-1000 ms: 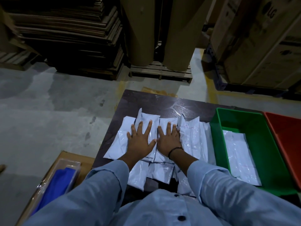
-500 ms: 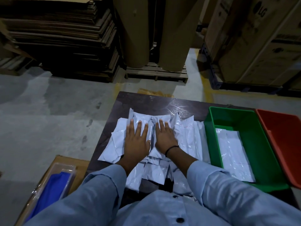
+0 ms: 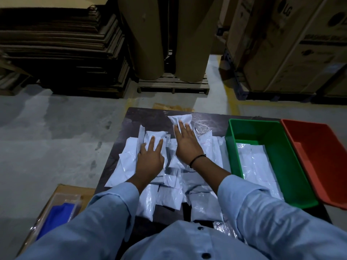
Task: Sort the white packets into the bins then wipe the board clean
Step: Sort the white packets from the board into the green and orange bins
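Head view looks down at a dark counter [image 3: 148, 115] where a loose spread of white packets [image 3: 169, 192] overlaps across most of its middle and near side. Both hands are opened out flat and apart from each other, neither one curled round anything. The left hand [image 3: 150, 160] lies palm down on the packets at the left of the spread, fingers straight and fanned. The right hand [image 3: 186, 145], with a thin black band [image 3: 197, 159] at the wrist, reaches farther out, and its straight fingertips touch the near edge of a crumpled packet [image 3: 181, 119] that sits alone at the far side of the counter, beyond the rest. Light blue sleeves cover both forearms. A green bin [image 3: 231, 152] stands at the right of the counter, just beside the spread, with several white packets lying flat [image 3: 257, 169] on its floor. A red bin [image 3: 319, 152] sits against the green one's right side. On the floor to the left, a cardboard box holds something blue in clear wrap [image 3: 56, 216]. Behind the counter are stacked cardboard sheets [image 3: 62, 53], two brown rolls on a wooden pallet [image 3: 172, 85], and large printed cartons [image 3: 291, 44].
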The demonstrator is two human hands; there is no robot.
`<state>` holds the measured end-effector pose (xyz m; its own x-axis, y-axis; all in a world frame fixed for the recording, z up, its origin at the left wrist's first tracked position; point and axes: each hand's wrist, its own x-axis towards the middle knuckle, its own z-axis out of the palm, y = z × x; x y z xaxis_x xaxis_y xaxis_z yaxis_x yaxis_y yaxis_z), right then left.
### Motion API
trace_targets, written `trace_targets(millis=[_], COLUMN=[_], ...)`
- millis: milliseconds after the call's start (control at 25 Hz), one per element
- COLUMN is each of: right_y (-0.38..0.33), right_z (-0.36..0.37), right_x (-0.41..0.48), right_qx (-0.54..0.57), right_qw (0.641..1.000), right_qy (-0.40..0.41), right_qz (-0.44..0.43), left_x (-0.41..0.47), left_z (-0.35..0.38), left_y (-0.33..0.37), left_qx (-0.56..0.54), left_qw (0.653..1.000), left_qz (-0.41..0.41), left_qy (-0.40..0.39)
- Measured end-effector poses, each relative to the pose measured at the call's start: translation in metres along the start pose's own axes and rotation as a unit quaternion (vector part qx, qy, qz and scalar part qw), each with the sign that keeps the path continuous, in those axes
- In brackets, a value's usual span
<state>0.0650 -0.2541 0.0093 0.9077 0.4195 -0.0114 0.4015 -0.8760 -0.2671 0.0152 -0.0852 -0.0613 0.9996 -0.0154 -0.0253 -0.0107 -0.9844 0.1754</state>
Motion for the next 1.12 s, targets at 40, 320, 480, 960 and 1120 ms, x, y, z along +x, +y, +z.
trace_targets(millis=[40,320,480,960,1120], right_y=[0.003,0.035,0.072,0.214,0.262], right_z=[-0.005,-0.044,-0.069,-0.119,-0.130], right_x=[0.000,0.005,-0.009,-0.104,-0.141], right_qx=[0.005,0.019,0.003,-0.024,-0.035], right_qw=[1.000,0.998,0.996,0.983,0.975], right_qy=[0.004,0.065,0.080,0.119,0.136], right_qz=[-0.005,0.000,0.035,0.135,0.170], left_x=[0.002,0.037,0.044,0.053,0.049], left_z=[-0.009,-0.064,-0.075,-0.065,-0.059], left_y=[0.007,0.062,0.108,0.273,0.321], left_qx=[-0.012,-0.055,-0.059,-0.046,-0.044], left_qw=[1.000,0.993,0.993,0.982,0.977], left_qz=[0.000,0.026,0.046,0.167,0.195], left_qy=[0.029,0.097,0.094,0.081,0.078])
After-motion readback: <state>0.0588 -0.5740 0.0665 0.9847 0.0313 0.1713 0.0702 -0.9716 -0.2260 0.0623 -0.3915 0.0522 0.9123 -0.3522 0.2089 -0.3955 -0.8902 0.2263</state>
